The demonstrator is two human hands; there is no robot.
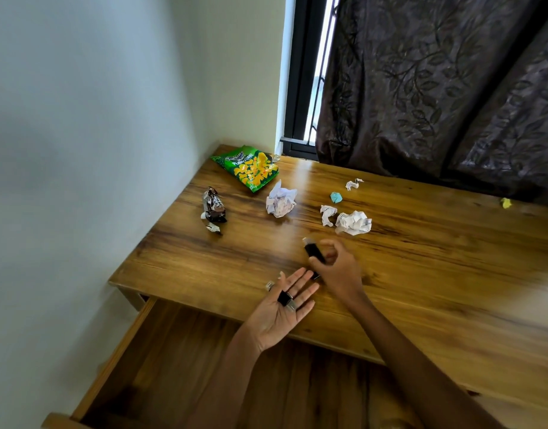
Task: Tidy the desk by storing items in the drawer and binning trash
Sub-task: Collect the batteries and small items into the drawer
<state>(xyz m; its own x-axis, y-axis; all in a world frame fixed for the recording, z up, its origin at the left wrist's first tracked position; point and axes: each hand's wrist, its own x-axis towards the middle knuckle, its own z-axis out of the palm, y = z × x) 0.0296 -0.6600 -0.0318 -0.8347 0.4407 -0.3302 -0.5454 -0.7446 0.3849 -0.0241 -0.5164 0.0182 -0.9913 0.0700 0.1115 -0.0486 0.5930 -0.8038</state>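
Note:
My right hand (339, 272) grips a small black stick-shaped item (313, 252) with a pale tip, just above the wooden desk (421, 274). My left hand (285, 308) lies palm up at the desk's front edge, fingers straight, with a small black and silver item (285, 299) resting on the palm. Below the desk edge the wooden drawer (136, 360) stands pulled out. On the desk lie a green snack bag (251, 168), a brown wrapper (213, 207), two large crumpled white papers (280, 201) (353, 222), small white scraps (328, 214) (353, 183), a blue ball (336, 197) and a yellow scrap (506, 202).
A pale wall (96, 150) runs along the desk's left side. A dark patterned curtain (437, 88) hangs behind the desk and brushes its back edge, with a window frame (300, 88) beside it. No bin is in view.

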